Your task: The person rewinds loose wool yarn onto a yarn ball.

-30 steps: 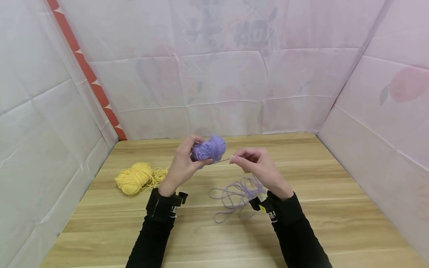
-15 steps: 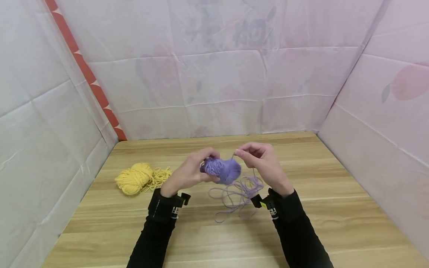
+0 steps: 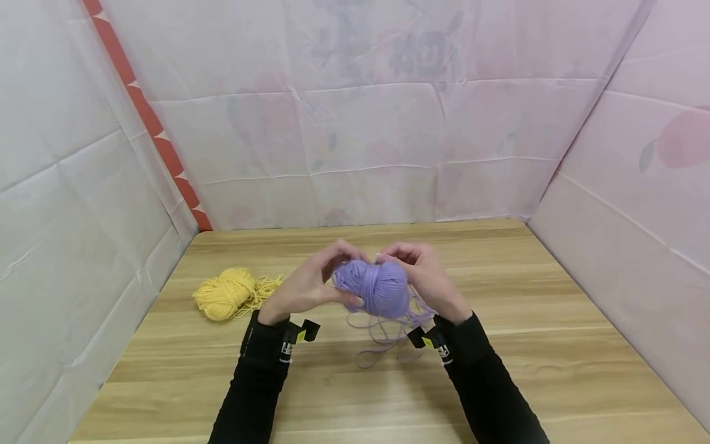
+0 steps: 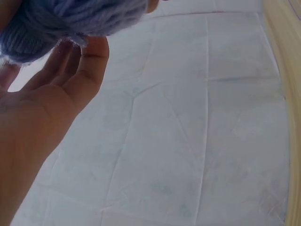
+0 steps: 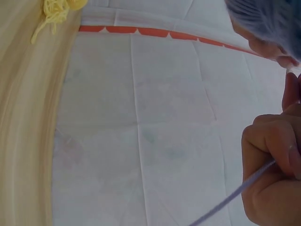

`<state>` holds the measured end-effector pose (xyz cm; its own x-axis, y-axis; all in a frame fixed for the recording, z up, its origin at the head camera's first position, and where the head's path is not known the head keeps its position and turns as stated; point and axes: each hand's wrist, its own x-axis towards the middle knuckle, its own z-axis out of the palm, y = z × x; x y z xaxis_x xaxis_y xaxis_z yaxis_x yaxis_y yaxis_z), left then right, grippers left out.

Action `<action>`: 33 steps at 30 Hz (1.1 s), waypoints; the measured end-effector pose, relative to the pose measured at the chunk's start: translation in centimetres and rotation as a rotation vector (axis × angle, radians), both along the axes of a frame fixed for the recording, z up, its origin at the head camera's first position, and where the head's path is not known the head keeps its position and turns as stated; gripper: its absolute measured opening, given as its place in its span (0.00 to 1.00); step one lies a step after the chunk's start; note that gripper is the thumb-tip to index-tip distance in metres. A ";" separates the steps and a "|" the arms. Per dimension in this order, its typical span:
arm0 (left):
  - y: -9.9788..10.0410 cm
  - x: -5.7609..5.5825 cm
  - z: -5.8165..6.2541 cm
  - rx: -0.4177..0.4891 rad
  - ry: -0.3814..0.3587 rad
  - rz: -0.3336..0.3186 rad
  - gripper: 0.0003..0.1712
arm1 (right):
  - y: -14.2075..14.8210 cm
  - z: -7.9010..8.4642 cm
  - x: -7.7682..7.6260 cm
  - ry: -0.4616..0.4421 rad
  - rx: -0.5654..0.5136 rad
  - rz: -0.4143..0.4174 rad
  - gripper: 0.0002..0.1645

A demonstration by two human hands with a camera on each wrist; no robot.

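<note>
Above the middle of the table, my left hand (image 3: 310,283) grips a purple yarn ball (image 3: 383,290), thumb in front and fingers behind. In the left wrist view the same yarn ball (image 4: 84,19) fills the top left corner. My right hand (image 3: 429,277) is at the ball's far right side, its fingertips partly hidden behind it. The right wrist view shows a purple strand (image 5: 235,193) running into the curled fingers of the right hand (image 5: 273,155). Loose purple yarn (image 3: 383,339) lies in loops on the table below.
A yellow yarn ball (image 3: 224,294) with a loose tangle beside it lies on the wooden table (image 3: 344,394), left of the left hand. White printed cloth (image 3: 360,135) hangs behind and on both sides. A red strip (image 3: 146,114) runs down the left corner.
The purple yarn ball has moved right and turned in the left hand. The right hand has carried the strand up and over to the ball's far side, closing the gap between the hands.
</note>
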<state>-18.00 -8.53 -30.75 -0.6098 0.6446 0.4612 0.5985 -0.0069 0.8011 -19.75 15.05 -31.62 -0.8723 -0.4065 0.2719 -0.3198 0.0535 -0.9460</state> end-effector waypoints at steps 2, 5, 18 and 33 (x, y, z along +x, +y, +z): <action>-0.1 0.0 0.1 0.042 -0.024 0.016 0.34 | -0.2 -0.2 0.0 -0.018 -0.005 0.015 0.08; -0.3 0.0 0.2 0.111 -0.071 0.045 0.33 | -0.3 -0.4 0.0 -0.036 -0.020 0.044 0.15; -1.0 0.2 0.6 0.387 -0.311 0.277 0.27 | -0.5 -1.1 -0.7 -0.008 -0.049 0.204 0.13; -1.6 -0.3 0.7 0.642 -0.290 0.465 0.25 | -0.1 -0.5 -0.4 -0.032 0.116 0.152 0.16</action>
<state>-18.34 -10.15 -30.06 -0.8989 -0.0354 0.4366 0.4244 -0.3174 0.8480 -20.11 14.96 -32.15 -0.8060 -0.5610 0.1887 -0.3025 0.1163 -0.9460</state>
